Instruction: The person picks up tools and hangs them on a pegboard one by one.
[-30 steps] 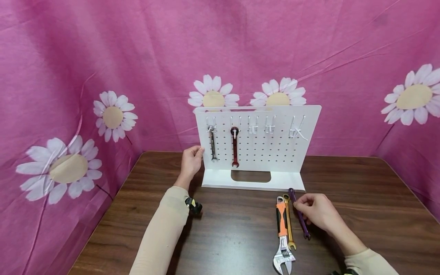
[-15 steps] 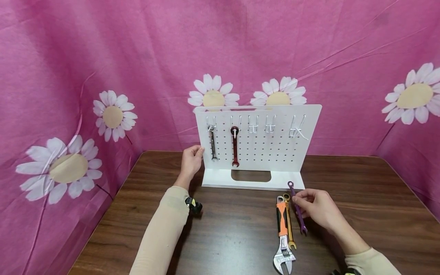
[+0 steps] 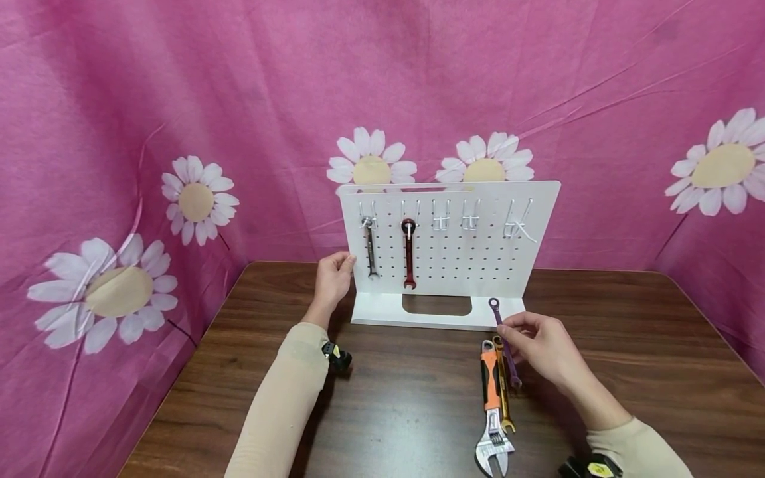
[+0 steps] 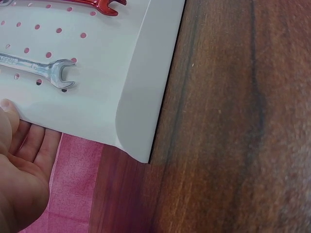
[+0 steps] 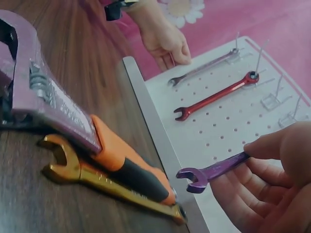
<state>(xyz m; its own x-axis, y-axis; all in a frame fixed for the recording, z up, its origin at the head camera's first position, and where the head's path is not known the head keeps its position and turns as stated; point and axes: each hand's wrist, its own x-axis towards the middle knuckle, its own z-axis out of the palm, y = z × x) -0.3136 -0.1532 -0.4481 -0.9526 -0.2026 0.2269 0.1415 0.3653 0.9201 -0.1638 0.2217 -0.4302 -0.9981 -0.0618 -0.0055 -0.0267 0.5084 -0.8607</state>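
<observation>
My right hand (image 3: 546, 348) pinches a purple wrench (image 3: 508, 352) by its shaft, ring end up, in front of the base of a white pegboard (image 3: 454, 259). In the right wrist view the purple wrench (image 5: 214, 173) shows its open jaw end below the thumb. My left hand (image 3: 333, 282) grips the board's left edge, thumb in front and fingers behind it, as the left wrist view shows the hand (image 4: 24, 165). A silver wrench (image 3: 370, 252) and a red wrench (image 3: 409, 255) hang on the board's left hooks.
A yellow wrench (image 3: 504, 392) lies on the wooden table (image 3: 388, 398) beside an adjustable wrench with an orange and black handle (image 3: 491, 385). Bare wire hooks (image 3: 469, 222) stick out on the board's right part. Behind is a pink flowered cloth (image 3: 287, 133).
My right hand has lifted the purple wrench and moved it leftward and toward the board, its ring end now over the board's base. My left hand has stayed on the edge.
</observation>
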